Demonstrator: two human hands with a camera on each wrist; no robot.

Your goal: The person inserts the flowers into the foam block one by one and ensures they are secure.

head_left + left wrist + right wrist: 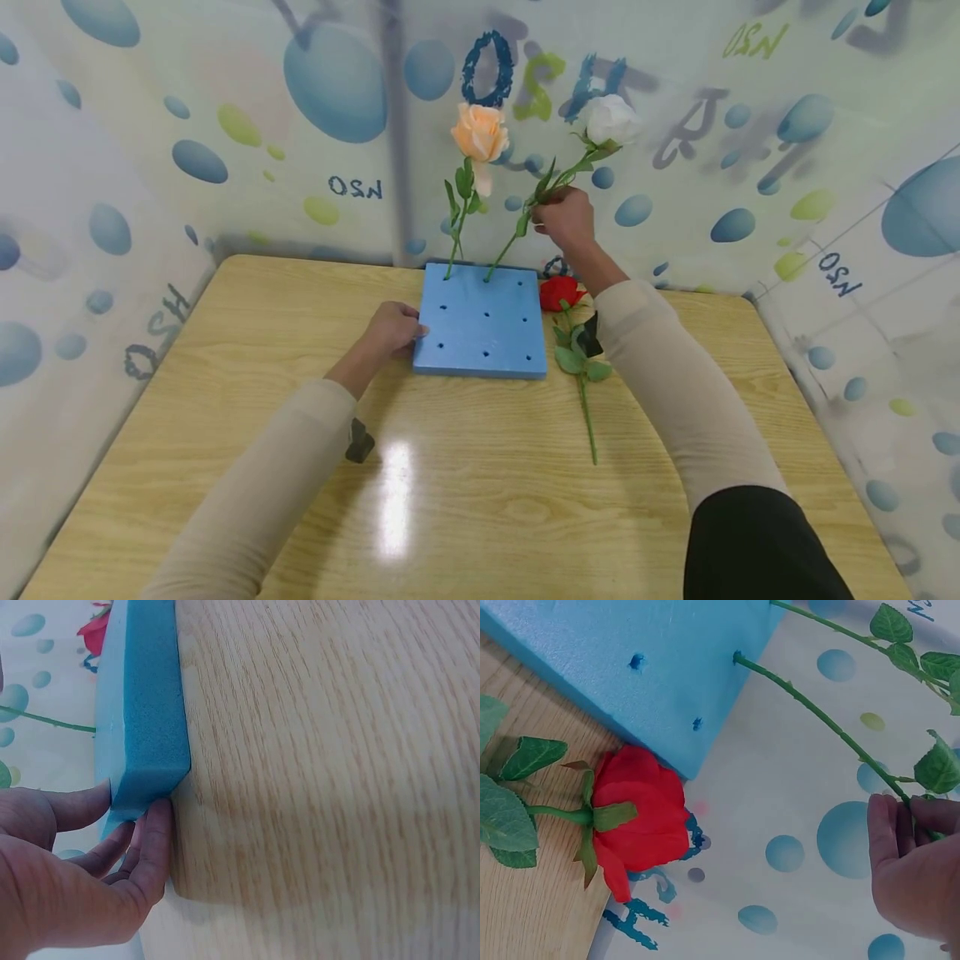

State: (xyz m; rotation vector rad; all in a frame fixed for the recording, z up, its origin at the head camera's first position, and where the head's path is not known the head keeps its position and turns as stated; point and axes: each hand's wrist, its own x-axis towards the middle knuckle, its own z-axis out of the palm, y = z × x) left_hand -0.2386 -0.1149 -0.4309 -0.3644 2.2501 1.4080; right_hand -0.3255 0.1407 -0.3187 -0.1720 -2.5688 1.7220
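A blue foam board (465, 330) with rows of small holes lies on the table. At its left side, my left hand (392, 327) grips the edge, thumb on the upper face and fingertips low against the side in the left wrist view. My right hand (567, 220) pinches the green stem of a white artificial rose (613, 121) partway up. That stem (817, 712) leans to the right, its lower end in the middle hole of the far row. A peach rose (478, 133) stands in the far left hole, fairly upright.
A red rose (559, 294) with leaves lies on the wooden table (480, 492), right of the board, its stem toward the front. Behind the table's far edge rises a patterned wall covering (262, 192). More patterned covering flanks both sides.
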